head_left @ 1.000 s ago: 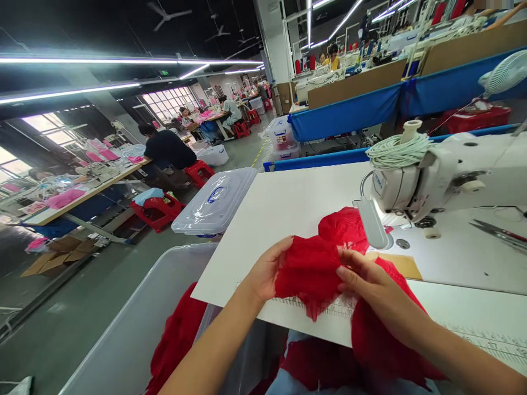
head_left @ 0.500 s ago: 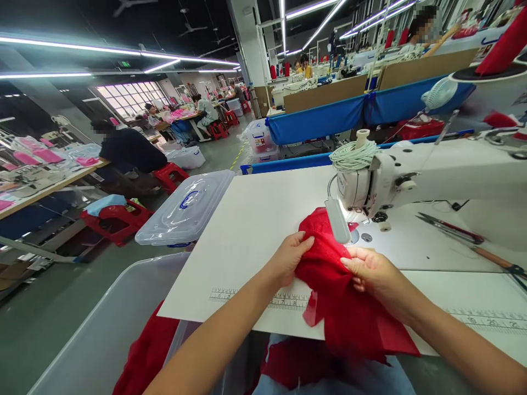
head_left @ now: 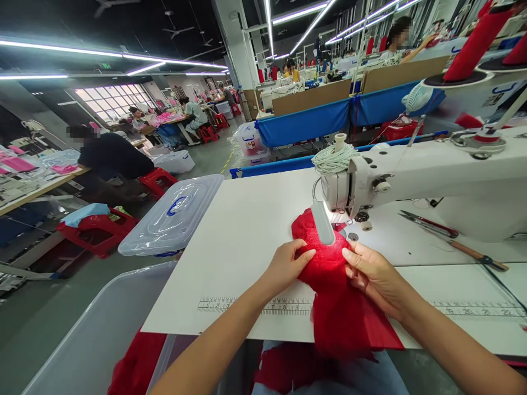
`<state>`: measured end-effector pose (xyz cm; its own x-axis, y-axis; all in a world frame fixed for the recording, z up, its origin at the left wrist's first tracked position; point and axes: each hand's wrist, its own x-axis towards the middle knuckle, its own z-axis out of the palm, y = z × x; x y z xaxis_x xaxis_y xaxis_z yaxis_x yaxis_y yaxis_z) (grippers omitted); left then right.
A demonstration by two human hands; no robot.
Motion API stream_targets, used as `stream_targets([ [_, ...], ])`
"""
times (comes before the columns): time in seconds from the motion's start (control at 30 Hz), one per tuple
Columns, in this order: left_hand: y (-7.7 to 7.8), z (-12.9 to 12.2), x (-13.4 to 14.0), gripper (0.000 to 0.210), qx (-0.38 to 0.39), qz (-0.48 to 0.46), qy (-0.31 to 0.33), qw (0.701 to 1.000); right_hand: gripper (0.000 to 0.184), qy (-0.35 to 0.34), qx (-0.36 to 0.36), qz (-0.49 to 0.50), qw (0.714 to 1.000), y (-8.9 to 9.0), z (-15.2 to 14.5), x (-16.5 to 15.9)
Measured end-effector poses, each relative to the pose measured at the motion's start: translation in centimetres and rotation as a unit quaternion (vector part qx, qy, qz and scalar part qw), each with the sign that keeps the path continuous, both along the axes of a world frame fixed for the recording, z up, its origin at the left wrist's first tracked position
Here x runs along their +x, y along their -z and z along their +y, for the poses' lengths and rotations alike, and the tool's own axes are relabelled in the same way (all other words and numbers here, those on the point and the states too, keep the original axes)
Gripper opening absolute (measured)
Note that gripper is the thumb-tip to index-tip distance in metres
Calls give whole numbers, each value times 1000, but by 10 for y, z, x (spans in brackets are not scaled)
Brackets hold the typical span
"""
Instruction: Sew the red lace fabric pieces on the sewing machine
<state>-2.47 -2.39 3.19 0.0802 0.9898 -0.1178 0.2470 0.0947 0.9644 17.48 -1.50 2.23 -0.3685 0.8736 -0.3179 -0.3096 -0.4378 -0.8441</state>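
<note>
Red fabric point(head_left: 341, 315), pinched by my left hand point(head_left: 287, 267) and right hand point(head_left: 374, 277), seems mid-positioning at the sewing machine point(head_left: 424, 167) on the right; next likely needs steady alignment.

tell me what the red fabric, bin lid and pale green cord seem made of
Red fabric: soft, matte textile, perhaps partly lace, judging by its drape and textured surface. Bin lid: glossy, translucent plastic, probably, from its bright reflections and molded ridges. Pale green cord: matte, perhaps textile or elastic; its dull coils leave that open.
</note>
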Motion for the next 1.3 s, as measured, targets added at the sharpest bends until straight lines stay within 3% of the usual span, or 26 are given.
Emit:
stream_targets([
  [0.13,5,4,0,43,-20,-87,-24,996,55,-19,42,-29,999,2,-5,-3],
  [0.33,10,6,6,50,-59,-200,-68,976,45,-8,68,-52,996,5,-6,-4],
  [0.63,9,11,13,40,-127,-288,-87,945,48,-2,57,-48,997,6,1,-1],
  [0.87,-9,32,28,16,-149,-330,10,932,44,49,0,-5,999,4,2,1],
  [1.03,-9,45,30,8,-157,-351,56,921,45,83,-22,27,996,6,3,3],
  [1.3,-5,56,34,18,-184,-355,85,913,37,80,33,10,996,11,2,6],
])
